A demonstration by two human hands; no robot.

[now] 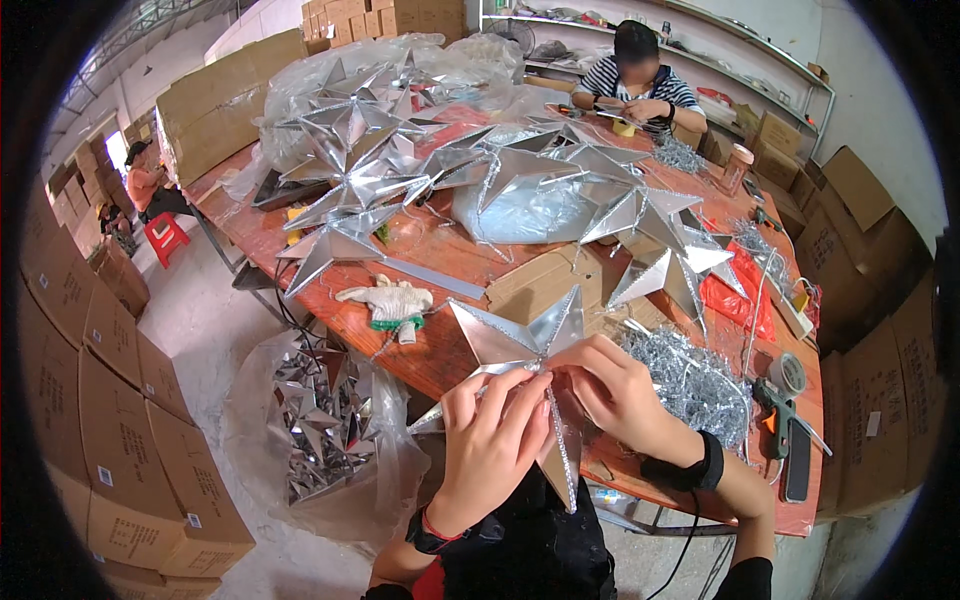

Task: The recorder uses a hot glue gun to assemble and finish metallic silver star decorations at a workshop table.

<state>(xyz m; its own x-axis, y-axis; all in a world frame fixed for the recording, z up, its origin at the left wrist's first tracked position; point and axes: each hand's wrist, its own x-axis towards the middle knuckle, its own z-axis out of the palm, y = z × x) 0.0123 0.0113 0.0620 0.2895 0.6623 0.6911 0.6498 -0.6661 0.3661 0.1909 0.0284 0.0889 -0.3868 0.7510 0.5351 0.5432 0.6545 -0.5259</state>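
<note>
Workshop table [430, 350], near edge: one silver star [505, 340] in grip

Sealed brown cartons [130, 450] are stacked along the left side of the room, and a long shelf unit [740, 62] runs along the back wall. At the far end of the orange-red table sits a co-worker [645, 90] in a striped top, head bowed, hands together over small work. A second person [150, 190], in an orange top, sits near a red stool [165, 238] at far left.

Silver star, five-pointed and edged with beaded trim, is located at the near edge, in front of the wearer. Left hand [488, 430]: fingers curled over the star, gripping it close to the centre. Right hand [618, 388]: thumb and fingers drawn together on the star at its centre; whether they also pinch a strand is hidden.

Beside the right hand lies a heap of silver tinsel [690, 385]. Right of the heap: a tape roll [787, 374], a glue gun [780, 420] with an orange trigger, and a smartphone [797, 465]. To the left of the star lies a white knit glove [395, 300] with a green cuff. Further stars [360, 175] are piled across the table's far half. On the floor at left, a clear bag holds loose silver pieces [322, 420].
</note>
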